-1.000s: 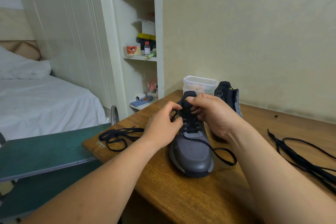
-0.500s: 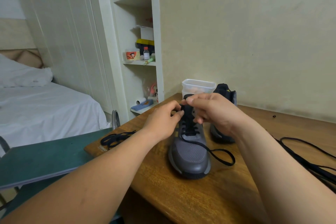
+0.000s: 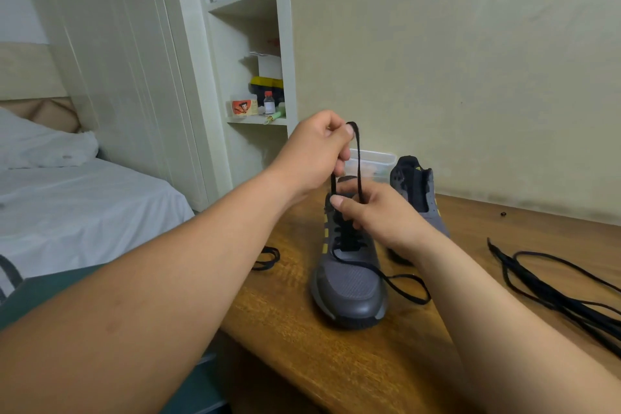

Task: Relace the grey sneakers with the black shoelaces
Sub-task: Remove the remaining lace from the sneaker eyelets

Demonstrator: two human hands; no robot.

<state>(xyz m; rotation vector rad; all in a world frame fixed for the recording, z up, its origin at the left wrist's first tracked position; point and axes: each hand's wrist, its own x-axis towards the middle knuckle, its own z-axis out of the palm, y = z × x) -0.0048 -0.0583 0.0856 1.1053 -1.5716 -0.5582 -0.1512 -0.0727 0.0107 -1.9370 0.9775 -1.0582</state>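
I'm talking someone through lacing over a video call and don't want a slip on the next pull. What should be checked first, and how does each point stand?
1. Left hand pinches the raised black lace: ok.
2. Right hand grips the lace at the near sneaker tongue: ok.
3. Sneaker sits flat on the table: ok.
4. Free end lies loose beside the toe, unknotted: ok.
5. Top eyelets threaded correctly: cannot tell, the right hand hides them.
6. Spare laces lie apart from the sneaker: ok.
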